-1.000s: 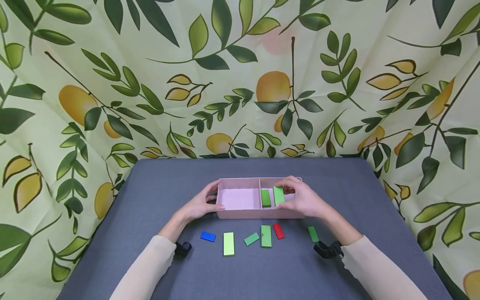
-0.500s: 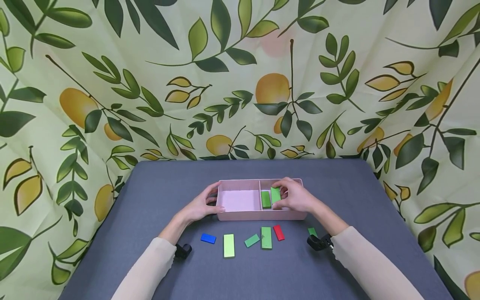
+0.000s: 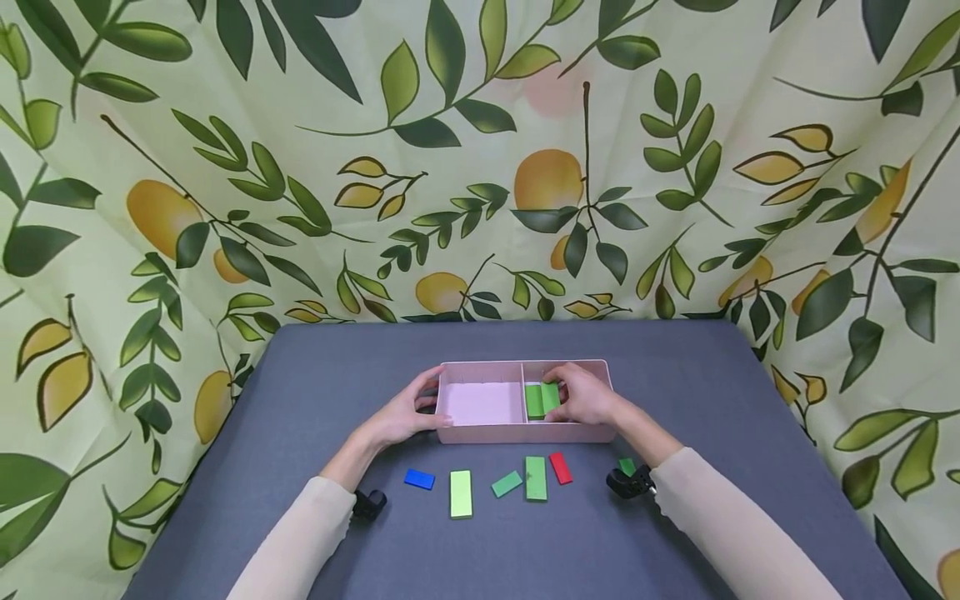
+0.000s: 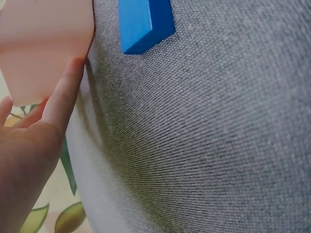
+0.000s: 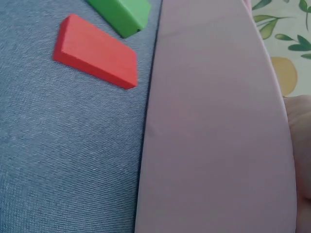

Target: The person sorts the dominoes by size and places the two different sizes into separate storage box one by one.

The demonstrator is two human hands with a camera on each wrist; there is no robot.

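Pinching a green block (image 3: 551,397) by its ends: right grip (image 3: 588,395).

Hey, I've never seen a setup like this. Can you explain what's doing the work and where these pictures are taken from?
There's no robot: a person works with two bare hands. The wide pictures come from a camera on the head, looking forward and down; the two close-ups come from a camera on each wrist. A pink two-compartment box stands on a gray-blue table. The left hand holds the box's left end; the right hand pinches a bright green block in the right compartment, beside another green block. Nearer the person lie a blue block, a light green block, a small green block, a larger green block, a red block and a partly hidden green block.
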